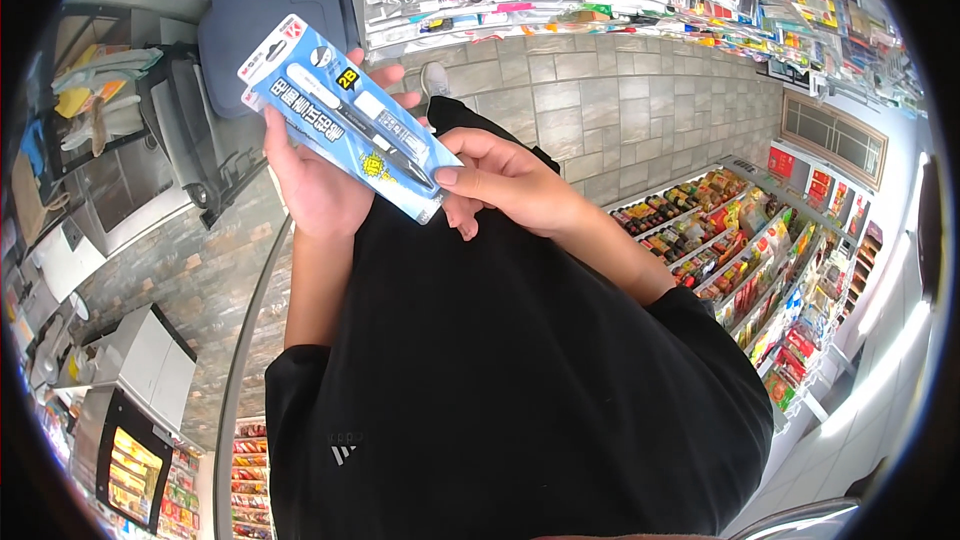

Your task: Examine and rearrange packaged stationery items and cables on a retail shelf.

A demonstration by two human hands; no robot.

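A blue blister pack (409, 136) is held in front of my black shirt. It contains a black-and-white mechanical pencil and a small white piece beside it, and the card bears writing. My left hand (322, 184) supports the pack from beneath, its thumb at the left edge and its fingertips showing past the far edge. At the lower right corner, my right hand (510, 176) pinches the pack between thumb and fingers. The pack is tilted, its hanging hole towards the upper left. Its back is hidden.
Store shelves (480, 34) with packaged stationery run along the top. A grocery rack (697, 240) with bottles and food packets stands at right. A blue-grey plastic object (262, 37) is behind the pack. Grey tiled floor (600, 90) spreads ahead; a lit cabinet (135, 465) is lower left.
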